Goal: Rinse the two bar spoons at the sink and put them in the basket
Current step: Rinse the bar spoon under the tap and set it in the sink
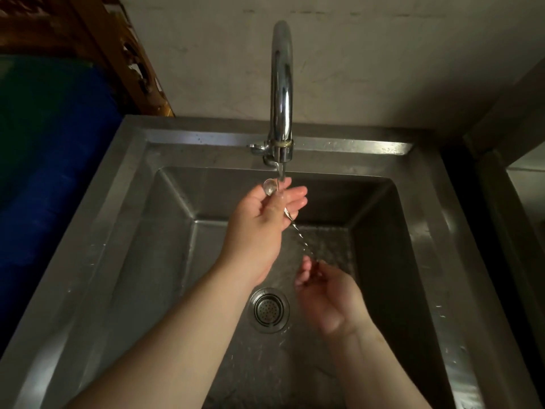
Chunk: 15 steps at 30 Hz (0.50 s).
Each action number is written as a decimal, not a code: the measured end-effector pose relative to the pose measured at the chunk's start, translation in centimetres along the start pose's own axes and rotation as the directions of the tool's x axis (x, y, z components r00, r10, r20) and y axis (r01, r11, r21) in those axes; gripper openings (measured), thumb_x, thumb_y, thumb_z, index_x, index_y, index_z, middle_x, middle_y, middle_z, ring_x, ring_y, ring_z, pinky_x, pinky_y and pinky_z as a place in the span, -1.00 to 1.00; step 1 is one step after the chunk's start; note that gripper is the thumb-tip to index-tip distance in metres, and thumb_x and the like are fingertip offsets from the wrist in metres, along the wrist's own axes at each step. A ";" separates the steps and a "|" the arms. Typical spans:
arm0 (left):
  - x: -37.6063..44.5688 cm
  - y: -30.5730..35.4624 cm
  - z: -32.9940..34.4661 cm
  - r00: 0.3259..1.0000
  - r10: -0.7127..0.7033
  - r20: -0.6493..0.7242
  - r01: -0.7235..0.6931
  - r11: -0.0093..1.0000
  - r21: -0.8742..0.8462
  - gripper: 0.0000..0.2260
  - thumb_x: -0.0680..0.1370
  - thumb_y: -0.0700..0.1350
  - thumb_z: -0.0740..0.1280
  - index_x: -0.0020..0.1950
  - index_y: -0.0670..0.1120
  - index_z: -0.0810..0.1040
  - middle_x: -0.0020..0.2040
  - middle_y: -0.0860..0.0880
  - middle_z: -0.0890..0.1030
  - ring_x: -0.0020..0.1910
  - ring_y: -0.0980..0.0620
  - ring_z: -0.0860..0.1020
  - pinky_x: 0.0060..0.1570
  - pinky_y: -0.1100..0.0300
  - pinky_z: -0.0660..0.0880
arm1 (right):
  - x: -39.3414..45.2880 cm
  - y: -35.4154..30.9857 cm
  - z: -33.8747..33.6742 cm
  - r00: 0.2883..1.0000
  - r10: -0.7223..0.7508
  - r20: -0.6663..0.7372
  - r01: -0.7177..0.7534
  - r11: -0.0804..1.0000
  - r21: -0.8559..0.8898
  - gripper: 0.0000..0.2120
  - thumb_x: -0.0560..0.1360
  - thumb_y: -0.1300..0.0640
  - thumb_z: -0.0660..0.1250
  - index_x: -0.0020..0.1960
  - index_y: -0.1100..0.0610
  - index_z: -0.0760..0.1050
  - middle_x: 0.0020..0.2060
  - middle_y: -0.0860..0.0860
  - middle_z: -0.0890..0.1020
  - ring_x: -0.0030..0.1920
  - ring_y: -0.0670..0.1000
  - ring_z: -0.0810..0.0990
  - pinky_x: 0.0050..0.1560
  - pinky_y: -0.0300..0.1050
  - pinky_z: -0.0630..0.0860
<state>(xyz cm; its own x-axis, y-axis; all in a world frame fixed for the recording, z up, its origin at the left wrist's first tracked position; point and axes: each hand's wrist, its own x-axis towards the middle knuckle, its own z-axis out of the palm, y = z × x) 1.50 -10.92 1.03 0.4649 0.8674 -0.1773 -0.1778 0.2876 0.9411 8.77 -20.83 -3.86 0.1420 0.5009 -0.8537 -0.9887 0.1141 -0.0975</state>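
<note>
We hold one bar spoon (298, 231) slanted under the faucet (281, 93), near the sink's (424, 231) back wall, so water likely runs down its twisted stem. Left hand (259, 228) fingers curl round the bowl end; right hand (327, 296) pinches the lower stem. Basin holds only running water and the drain strainer (268, 309). Second spoon, basket: not visible.

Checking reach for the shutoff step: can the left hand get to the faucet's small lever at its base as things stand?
Probably yes. The left hand is just below the small chrome lever on the curved chrome faucet, nothing between, but it is pinching the twisted steel bar spoon with the right hand.
</note>
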 end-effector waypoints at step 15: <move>0.3 -0.2 -0.5 0.984 0.157 0.082 -0.173 0.953 0.248 -0.71 0.59 0.13 0.12 -0.12 0.11 0.61 -0.44 0.09 0.46 -0.41 0.14 0.43 -0.23 0.20 0.41 | -0.3 3.4 3.2 0.743 -0.540 0.396 0.537 0.127 -0.834 -0.90 0.48 0.12 0.26 -0.03 -0.01 0.50 -0.17 -0.09 0.66 -0.18 -0.13 0.60 -0.12 -0.16 0.52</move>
<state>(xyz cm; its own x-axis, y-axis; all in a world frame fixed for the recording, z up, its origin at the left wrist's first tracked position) 1.28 -10.48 0.66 0.5010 0.8655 -0.0033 -0.0344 0.0237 0.9991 5.55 -17.84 -2.34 0.6588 0.6499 -0.3791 -0.0902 -0.4320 -0.8974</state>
